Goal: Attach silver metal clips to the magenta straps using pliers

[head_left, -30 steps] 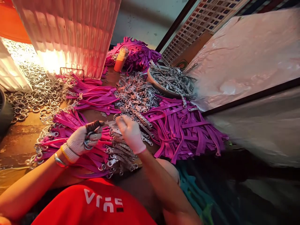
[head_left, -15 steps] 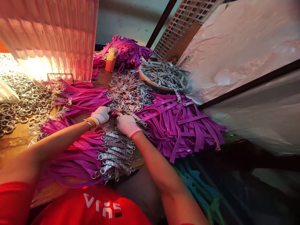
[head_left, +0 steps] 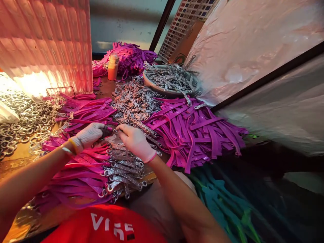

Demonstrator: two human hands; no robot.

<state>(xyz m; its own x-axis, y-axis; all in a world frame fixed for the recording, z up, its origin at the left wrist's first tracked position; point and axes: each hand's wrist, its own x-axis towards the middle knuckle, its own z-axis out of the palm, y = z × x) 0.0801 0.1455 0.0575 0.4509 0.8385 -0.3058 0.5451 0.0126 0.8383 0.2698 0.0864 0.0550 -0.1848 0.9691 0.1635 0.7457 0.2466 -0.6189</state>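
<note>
Left hand (head_left: pixel 87 136) now grips a strap (head_left: pixel 107 130) (earlier flat).

Glossy purple plastic straps (head_left: pixel 197 131); shiny metal clips (head_left: pixel 134 101); knit cloth glove (head_left: pixel 87 135).

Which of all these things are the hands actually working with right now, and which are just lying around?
In use:
left hand pinching a dark tool
right hand at the metal chain clips
finished purple straps beneath

Lying about:
metal rings
dish of clips
orange bottle
loose purple straps
</note>
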